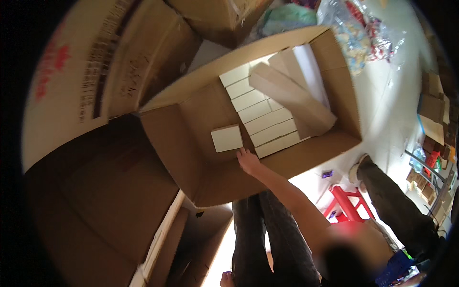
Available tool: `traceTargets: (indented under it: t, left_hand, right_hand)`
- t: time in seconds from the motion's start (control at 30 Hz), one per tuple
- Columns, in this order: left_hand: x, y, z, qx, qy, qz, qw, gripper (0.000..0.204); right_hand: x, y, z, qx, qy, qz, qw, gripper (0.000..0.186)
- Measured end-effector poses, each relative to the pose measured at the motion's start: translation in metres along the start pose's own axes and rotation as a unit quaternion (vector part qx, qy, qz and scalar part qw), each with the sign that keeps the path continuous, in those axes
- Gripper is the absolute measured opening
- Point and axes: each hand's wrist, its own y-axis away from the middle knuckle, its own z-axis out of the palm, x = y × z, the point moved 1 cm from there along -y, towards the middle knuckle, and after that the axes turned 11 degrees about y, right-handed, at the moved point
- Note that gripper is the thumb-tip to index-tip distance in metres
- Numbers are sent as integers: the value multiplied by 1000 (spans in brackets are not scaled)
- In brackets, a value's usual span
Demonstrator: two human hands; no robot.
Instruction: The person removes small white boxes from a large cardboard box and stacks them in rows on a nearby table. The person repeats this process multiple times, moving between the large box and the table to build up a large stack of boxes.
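My right hand [248, 161] reaches into a large open cardboard box [217, 194]. Its bent fingers are at the lower right corner of a small white box [227, 138] and seem to pinch it. That white box is tilted, over the bare left part of the carton. Tight rows of similar white boxes [263, 115] fill the middle. Over their right end lies a bent piece of brown cardboard [294, 93]. At the lower edge my left hand [227, 279] is cut off by the frame; its fingers look curled by a small purple thing I cannot make out.
More cartons [158, 62] stand at the left and back. Clear plastic bags [358, 36] lie beyond the box. To the right are a red stool [351, 203], a co-worker's leg [392, 196] and a blurred head. Shelving with goods [432, 177] lines the far right.
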Motion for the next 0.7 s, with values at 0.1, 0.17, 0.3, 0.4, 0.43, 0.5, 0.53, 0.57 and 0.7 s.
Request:
traceTargets:
  t: [0.1,0.17,0.3,0.4,0.43,0.5,0.53,0.57,0.7]
  left_hand:
    - [-26,-36,1,-12,8,90,996,36]
    - [-27,-47,6,-15,29,68,997,35]
    - [-41,-53,5,11,87,-18,996,33]
    - [-44,-53,-1,13,131,-80,988,31]
    - [-41,-51,-3,14,147,-108,983,30]
    - [-8,-47,1,-6,93,33,995,30]
    - [0,-48,2,22,85,58,994,29]
    - [3,-46,5,59,81,76,992,29]
    - [59,-78,27,115,-48,255,959,22]
  right_hand:
    - [5,-85,24,-71,187,-17,980,79]
    - [13,-122,59,-4,240,18,971,85]
    - [27,-135,85,142,297,-14,944,83]
    - [56,-125,58,101,28,-124,987,79]
    - [62,-120,48,141,14,-141,980,74]
    - [81,-107,13,24,-165,-145,975,71]
    - [88,-97,-8,-33,-253,-146,956,70]
    - [79,-81,-45,-90,-192,-140,967,67]
    - [125,-33,-90,-225,-231,-104,941,68]
